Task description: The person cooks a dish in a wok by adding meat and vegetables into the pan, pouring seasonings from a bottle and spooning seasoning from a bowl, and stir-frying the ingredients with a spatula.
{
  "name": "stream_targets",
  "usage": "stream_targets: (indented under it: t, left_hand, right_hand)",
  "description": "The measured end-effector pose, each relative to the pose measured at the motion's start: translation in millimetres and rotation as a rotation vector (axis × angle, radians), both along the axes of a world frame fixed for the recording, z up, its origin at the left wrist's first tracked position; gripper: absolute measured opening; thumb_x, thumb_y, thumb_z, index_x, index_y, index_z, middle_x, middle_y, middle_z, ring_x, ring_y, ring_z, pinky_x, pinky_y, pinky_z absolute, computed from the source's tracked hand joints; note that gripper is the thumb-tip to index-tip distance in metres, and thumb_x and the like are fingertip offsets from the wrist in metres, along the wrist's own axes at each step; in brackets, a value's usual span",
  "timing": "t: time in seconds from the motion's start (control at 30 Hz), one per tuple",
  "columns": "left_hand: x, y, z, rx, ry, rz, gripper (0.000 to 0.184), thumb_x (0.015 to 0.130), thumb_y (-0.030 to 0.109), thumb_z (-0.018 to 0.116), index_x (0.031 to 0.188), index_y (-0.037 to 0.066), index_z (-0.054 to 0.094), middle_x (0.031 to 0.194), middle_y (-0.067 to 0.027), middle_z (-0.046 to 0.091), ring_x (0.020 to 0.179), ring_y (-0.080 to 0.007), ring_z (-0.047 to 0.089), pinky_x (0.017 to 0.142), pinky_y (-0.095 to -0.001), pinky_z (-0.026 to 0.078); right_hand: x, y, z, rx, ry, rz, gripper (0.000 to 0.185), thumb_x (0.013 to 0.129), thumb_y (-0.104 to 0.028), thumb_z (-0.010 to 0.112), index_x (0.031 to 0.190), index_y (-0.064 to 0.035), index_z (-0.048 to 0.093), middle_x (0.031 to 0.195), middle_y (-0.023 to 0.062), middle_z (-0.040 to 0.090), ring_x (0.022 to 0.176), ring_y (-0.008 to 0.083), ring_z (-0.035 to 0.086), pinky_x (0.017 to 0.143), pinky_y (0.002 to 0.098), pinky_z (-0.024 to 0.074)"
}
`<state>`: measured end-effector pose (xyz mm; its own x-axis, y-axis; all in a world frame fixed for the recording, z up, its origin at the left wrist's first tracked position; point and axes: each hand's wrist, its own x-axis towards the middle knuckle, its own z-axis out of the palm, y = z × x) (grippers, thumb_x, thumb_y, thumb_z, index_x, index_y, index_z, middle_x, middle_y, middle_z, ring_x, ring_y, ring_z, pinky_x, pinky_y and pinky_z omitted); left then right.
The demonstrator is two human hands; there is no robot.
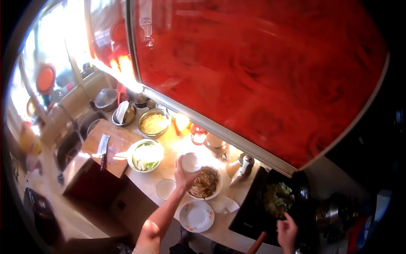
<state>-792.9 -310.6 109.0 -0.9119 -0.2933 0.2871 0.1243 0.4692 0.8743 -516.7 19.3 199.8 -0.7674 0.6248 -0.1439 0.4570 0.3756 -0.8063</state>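
Note:
My left hand is closed on the side of a small white bowl, held above the counter. Just below and right of it stands a larger bowl of brown shredded food. My right hand is beside the near edge of a dark wok, its index finger stretched toward the food. It appears to hold nothing, though glare and shadow blur its fingers. Chopped pale green vegetables lie in the wok on the black stove. A brown wok handle points toward me, left of my right hand.
A cleaver lies on the wooden cutting board near the sink. Bowls of cut green vegetables and yellow food stand beyond. A flowered plate and a clear glass bowl sit nearer. Red cabinets overhang the counter.

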Motion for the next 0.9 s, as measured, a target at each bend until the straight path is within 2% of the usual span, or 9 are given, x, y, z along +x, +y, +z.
stream_targets:
  t: [0.07, 0.2, 0.37, 0.5, 0.53, 0.63, 0.73, 0.8, 0.9]
  left_hand:
    - [-55, -17, -47, -0.041, 0.021, 0.102, 0.080, 0.060, 0.023, 0.082, 0.127, 0.003, 0.042, 0.121, -0.0197, 0.053, 0.102, -0.0367, 0.058, 0.085, -0.0426, 0.049]
    - [-121, -38, -88, 0.076, -0.480, 0.045, 0.082, 0.061, 0.024, 0.081, 0.129, 0.003, 0.041, 0.124, -0.0213, 0.051, 0.101, -0.0380, 0.058, 0.085, -0.0425, 0.049]
    - [-158, -26, -144, 0.055, -0.317, 0.040, 0.082, 0.067, 0.025, 0.076, 0.133, -0.002, 0.037, 0.131, -0.0257, 0.046, 0.110, -0.0364, 0.054, 0.088, -0.0400, 0.048]
    - [-159, -16, -145, -0.059, -0.300, 0.116, 0.075, 0.074, 0.022, 0.072, 0.135, -0.002, 0.035, 0.131, -0.0242, 0.046, 0.113, -0.0331, 0.052, 0.091, -0.0388, 0.046]
    - [-156, -18, -142, -0.084, -0.287, 0.145, 0.074, 0.076, 0.022, 0.071, 0.135, -0.002, 0.035, 0.132, -0.0239, 0.046, 0.114, -0.0323, 0.051, 0.091, -0.0385, 0.046]
    - [-132, -20, -112, -0.110, -0.131, 0.268, 0.069, 0.081, 0.020, 0.068, 0.136, -0.002, 0.034, 0.132, -0.0228, 0.046, 0.116, -0.0299, 0.050, 0.093, -0.0375, 0.045]
    - [-36, 0, -43, 0.492, 0.227, -0.253, 0.050, 0.086, 0.018, 0.065, 0.128, -0.002, 0.046, 0.126, -0.0130, 0.050, 0.099, -0.0179, 0.055, 0.093, -0.0318, 0.041]
    - [77, 22, 38, 0.394, -0.209, -0.484, 0.027, 0.096, 0.021, 0.053, 0.104, -0.002, 0.064, 0.099, -0.0057, 0.064, 0.092, -0.0147, 0.057, 0.084, -0.0271, 0.044]
    - [202, 68, -1, 0.739, -0.726, -0.824, 0.040, 0.099, 0.033, 0.044, 0.115, -0.002, 0.057, 0.108, -0.0124, 0.062, 0.092, -0.0194, 0.060, 0.083, -0.0338, 0.048]
  right_hand:
    - [32, 20, 4, 0.350, -0.022, 0.019, 0.040, 0.090, -0.023, 0.062, 0.124, -0.0028, 0.056, 0.087, 0.0124, 0.065, 0.077, 0.0252, 0.064, 0.069, 0.0365, 0.0506]
    - [92, 44, -7, 0.483, -0.209, -0.082, 0.047, 0.087, -0.029, 0.065, 0.124, -0.0025, 0.056, 0.094, 0.0132, 0.065, 0.085, 0.0297, 0.061, 0.077, 0.0400, 0.0496]
    - [116, 27, -3, 0.823, -0.438, 0.029, 0.052, 0.087, -0.040, 0.062, 0.123, -0.0032, 0.056, 0.104, 0.0140, 0.064, 0.095, 0.0346, 0.058, 0.088, 0.0442, 0.0448]
    - [86, -8, 10, 0.562, -0.632, -0.046, 0.062, 0.088, -0.052, 0.056, 0.135, -0.0125, 0.047, 0.116, 0.0188, 0.061, 0.108, 0.0298, 0.058, 0.091, 0.0437, 0.0448]
    - [141, 50, -77, 0.498, -0.342, -0.033, 0.062, 0.079, -0.019, 0.072, 0.131, 0.0014, 0.046, 0.106, 0.0163, 0.063, 0.093, 0.0257, 0.063, 0.080, 0.0388, 0.0515]
    - [108, 31, -62, 0.445, -0.417, -0.035, 0.076, 0.078, -0.030, 0.070, 0.140, -0.0026, 0.036, 0.121, 0.0219, 0.057, 0.108, 0.0373, 0.057, 0.087, 0.0461, 0.0480]
    - [69, 19, -31, 0.306, -0.607, 0.030, 0.069, 0.089, -0.020, 0.054, 0.149, -0.0117, 0.021, 0.137, 0.0199, 0.046, 0.103, 0.0387, 0.058, 0.083, 0.0475, 0.0481]
    - [61, 34, -30, 0.444, -0.518, 0.098, 0.063, 0.092, -0.025, 0.046, 0.147, -0.0055, 0.023, 0.131, 0.0241, 0.048, 0.092, 0.0395, 0.059, 0.077, 0.0493, 0.0494]
    - [64, 30, 22, 0.529, -0.464, 0.248, 0.057, 0.094, -0.026, 0.045, 0.143, 0.0001, 0.030, 0.112, 0.0263, 0.056, 0.084, 0.0402, 0.061, 0.071, 0.0470, 0.0514]
